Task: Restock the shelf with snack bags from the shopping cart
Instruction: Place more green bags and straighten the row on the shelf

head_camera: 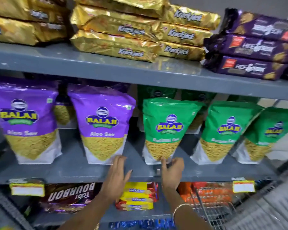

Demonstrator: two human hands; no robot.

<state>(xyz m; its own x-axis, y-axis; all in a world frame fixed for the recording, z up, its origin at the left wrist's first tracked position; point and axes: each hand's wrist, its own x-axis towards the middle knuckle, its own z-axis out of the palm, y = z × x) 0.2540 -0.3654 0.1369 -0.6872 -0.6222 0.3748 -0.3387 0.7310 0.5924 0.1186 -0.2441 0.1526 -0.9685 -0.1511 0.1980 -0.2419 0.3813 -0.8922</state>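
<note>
Reaching hands (pixel 145 171), fingers spread, at shelf (pixel 73 170)

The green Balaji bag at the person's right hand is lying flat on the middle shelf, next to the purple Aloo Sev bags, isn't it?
Not quite. The head view shows the green Balaji bag standing upright, not lying flat. The rest holds: it is on the middle shelf, beside the purple Aloo Sev bags, with the right hand at its base.
</note>
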